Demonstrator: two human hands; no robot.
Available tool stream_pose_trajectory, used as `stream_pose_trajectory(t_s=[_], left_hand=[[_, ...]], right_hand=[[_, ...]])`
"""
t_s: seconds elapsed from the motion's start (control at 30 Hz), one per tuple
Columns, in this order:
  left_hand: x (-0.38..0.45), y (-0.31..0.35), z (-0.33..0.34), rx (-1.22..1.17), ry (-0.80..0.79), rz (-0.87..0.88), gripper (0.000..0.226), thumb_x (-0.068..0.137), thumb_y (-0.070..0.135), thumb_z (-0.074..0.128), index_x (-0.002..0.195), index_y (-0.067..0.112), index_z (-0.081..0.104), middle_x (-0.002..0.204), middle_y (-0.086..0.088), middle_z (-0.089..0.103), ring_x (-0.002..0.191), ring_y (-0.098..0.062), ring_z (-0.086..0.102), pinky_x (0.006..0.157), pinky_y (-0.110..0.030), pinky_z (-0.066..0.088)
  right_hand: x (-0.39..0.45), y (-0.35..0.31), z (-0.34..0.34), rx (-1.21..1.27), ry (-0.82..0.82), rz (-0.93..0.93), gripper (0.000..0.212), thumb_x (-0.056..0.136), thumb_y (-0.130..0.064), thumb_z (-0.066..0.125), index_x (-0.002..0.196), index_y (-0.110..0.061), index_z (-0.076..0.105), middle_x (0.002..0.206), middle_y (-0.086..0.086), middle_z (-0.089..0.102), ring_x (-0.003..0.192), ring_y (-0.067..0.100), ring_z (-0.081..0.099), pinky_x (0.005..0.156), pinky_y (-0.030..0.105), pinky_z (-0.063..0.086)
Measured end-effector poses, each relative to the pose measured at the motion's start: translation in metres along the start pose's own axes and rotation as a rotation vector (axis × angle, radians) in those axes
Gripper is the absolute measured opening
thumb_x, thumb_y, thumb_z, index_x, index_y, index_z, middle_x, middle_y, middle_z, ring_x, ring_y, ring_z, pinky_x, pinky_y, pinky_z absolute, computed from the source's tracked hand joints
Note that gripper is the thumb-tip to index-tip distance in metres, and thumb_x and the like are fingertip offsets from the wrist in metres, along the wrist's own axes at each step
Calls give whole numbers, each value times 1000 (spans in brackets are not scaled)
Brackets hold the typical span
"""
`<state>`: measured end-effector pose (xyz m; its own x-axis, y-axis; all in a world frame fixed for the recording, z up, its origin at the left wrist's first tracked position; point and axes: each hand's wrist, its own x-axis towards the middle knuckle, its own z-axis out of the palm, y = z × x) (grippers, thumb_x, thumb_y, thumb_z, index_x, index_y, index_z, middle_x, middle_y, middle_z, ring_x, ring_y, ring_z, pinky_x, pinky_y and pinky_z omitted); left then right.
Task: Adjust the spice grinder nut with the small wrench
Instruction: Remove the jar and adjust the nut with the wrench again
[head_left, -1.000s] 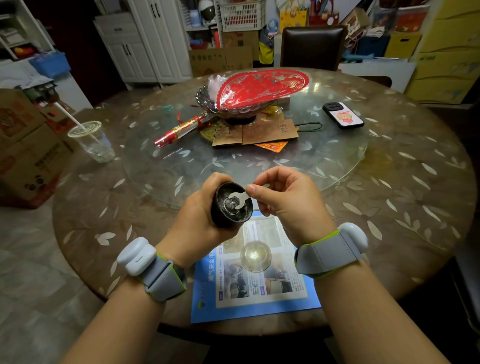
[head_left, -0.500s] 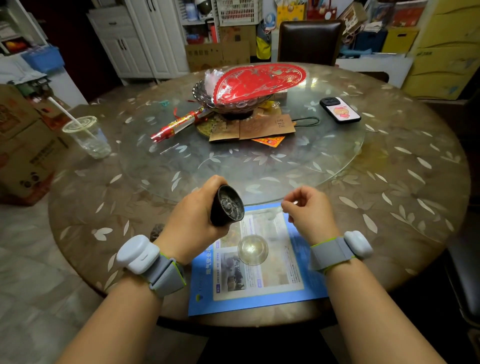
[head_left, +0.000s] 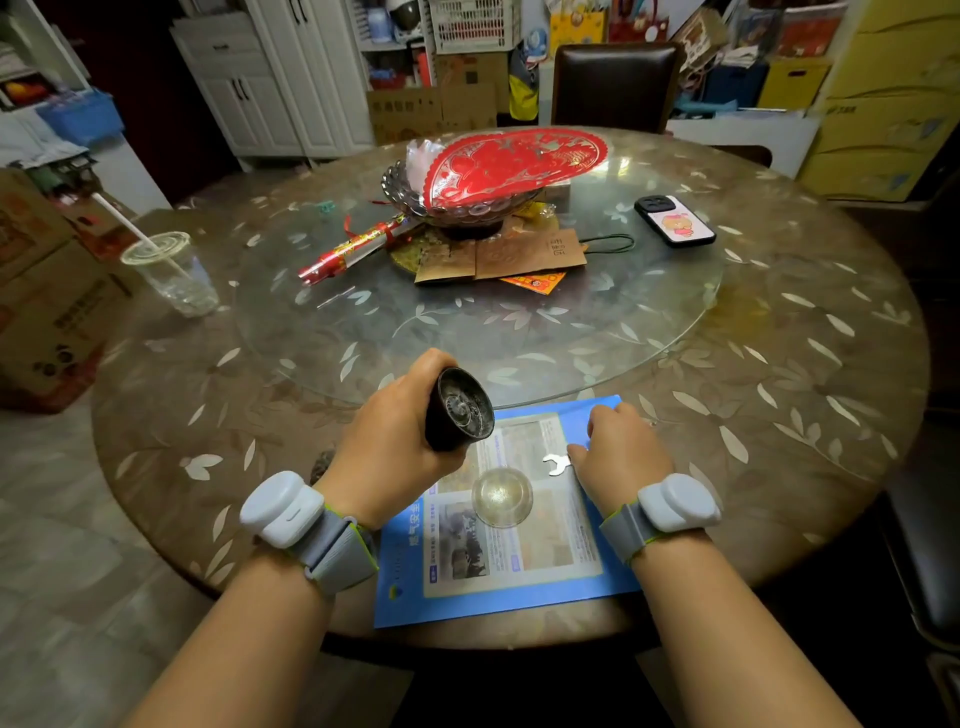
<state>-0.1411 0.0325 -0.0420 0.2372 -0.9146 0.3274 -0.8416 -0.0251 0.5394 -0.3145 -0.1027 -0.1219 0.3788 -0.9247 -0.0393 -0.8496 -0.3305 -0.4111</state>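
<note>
You're gripping the spice grinder (head_left: 460, 410) in your left hand (head_left: 395, 441); right hand (head_left: 618, 457) fingertips touching the small wrench (head_left: 555, 464) lying on the blue leaflet (head_left: 498, 597), off the nut (head_left: 460, 404), adjustment likely finishing.

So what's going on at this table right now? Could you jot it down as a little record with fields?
Left hand: left hand grips the dark spice grinder, its open end tilted up towards the camera
Right hand: right hand rests on the blue leaflet, fingertips at the small wrench
Wrench: lying flat on the leaflet, off the nut
Also on leaflet: clear dome lid
Farther off: phone, plastic cup
</note>
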Motion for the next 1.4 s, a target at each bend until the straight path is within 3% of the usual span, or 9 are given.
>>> stream_pose_trajectory(t_s=[0.13, 0.2, 0.27, 0.37, 0.57, 0.77, 0.97, 1.17, 1.4], left_hand=[[-2, 3, -2, -53, 38, -8, 49, 70, 12, 79, 105, 24, 46, 90, 4, 62, 83, -22, 59, 70, -43, 51], [-2, 3, -3, -79, 60, -10, 51, 69, 10, 80, 106, 22, 47, 90, 4, 62, 84, -19, 58, 72, -35, 49], [-2, 4, -4, -95, 68, -12, 52, 68, 10, 82, 107, 20, 48, 91, 3, 62, 83, -13, 56, 70, -24, 46], [-1, 6, -5, -104, 69, -16, 52, 68, 9, 82, 107, 18, 49, 91, 3, 62, 81, -9, 55, 68, -20, 44], [-4, 4, -5, -103, 80, -16, 53, 68, 11, 81, 107, 22, 48, 91, 4, 61, 84, -15, 57, 72, -35, 49], [-6, 1, -5, -99, 88, -18, 55, 68, 12, 81, 108, 28, 45, 92, 4, 62, 86, -20, 59, 73, -41, 51], [-6, -3, -8, -130, 90, -14, 54, 69, 11, 81, 106, 26, 46, 90, 8, 61, 85, -13, 60, 73, -33, 50], [-6, -4, -10, -137, 102, -28, 57, 68, 9, 82, 105, 31, 44, 91, 9, 61, 83, -9, 58, 71, -27, 49], [-5, -2, -5, -111, 51, -46, 49, 69, 12, 78, 105, 26, 47, 88, 3, 63, 80, -22, 61, 67, -46, 51]], right_hand=[[-9, -7, -4, 149, 65, -117, 20, 85, -23, 64, 99, -10, 59, 110, 6, 53, 89, 28, 57, 70, 30, 39], [-19, -18, -3, 265, -48, -222, 28, 78, -32, 71, 98, -14, 63, 100, 2, 58, 95, 22, 58, 75, 29, 42], [-29, -29, 2, 194, -197, -262, 45, 68, -46, 75, 100, -17, 61, 96, 0, 55, 93, 20, 57, 75, 30, 44], [-36, -40, 9, 41, -215, -280, 54, 61, -57, 75, 90, -19, 50, 95, -2, 46, 84, 20, 53, 67, 32, 43], [-38, -49, 14, -16, -180, -292, 65, 61, -60, 74, 102, -16, 49, 96, -3, 38, 90, 24, 56, 65, 30, 37], [-38, -50, 14, 11, -171, -269, 54, 66, -55, 70, 97, -17, 46, 95, -3, 39, 87, 22, 53, 66, 29, 36], [-31, -46, 3, 503, -140, -111, 52, 54, -55, 67, 89, -18, 57, 88, 1, 56, 75, 16, 53, 64, 29, 46], [-32, -55, -39, 1208, -201, -166, 28, 71, -21, 76, 96, -17, 63, 79, -1, 58, 59, 19, 48, 56, 28, 42], [-41, -76, -69, 1078, -191, -375, 43, 62, -35, 76, 101, -24, 64, 88, -4, 58, 67, 14, 55, 62, 27, 47]])
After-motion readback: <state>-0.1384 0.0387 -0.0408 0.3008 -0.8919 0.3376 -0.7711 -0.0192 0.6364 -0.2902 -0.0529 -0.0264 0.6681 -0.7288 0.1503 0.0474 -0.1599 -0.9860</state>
